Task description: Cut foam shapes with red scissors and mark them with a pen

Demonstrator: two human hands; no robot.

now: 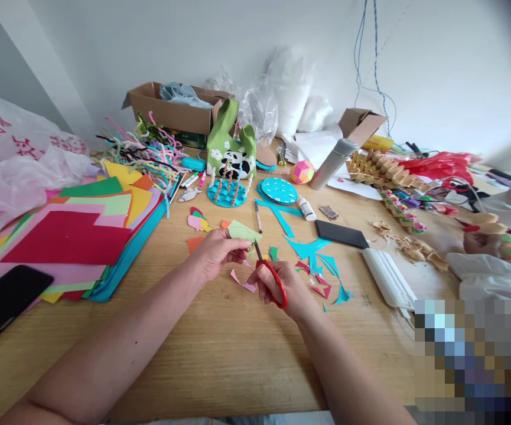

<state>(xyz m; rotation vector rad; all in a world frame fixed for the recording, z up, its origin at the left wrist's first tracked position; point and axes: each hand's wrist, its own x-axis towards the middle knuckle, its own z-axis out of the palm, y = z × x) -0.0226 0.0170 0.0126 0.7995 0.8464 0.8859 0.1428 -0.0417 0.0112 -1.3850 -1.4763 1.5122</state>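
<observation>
My left hand (220, 254) pinches a pale green piece of craft sheet (243, 231) above the middle of the table. In my right hand (284, 283) is a pair of red-handled scissors (277, 284), fingers wrapped in the handles. The blades point away from me and meet the green piece at its right edge. Orange scraps (194, 244) lie beside my left hand. Pink offcuts (243, 282) rest on the table below the hands. A small stack of coloured cut shapes (197, 219) sits farther back on the left. How far the cut runs cannot be seen.
Coloured sheets (69, 236) are piled at left, beside a black phone (9, 298). Blue offcuts (312, 251), a dark flat slab (341, 234) and a white power bank (388, 277) lie at right. Behind stand a panda bag (233, 153), blue discs (278, 190) and a grey flask (332, 164).
</observation>
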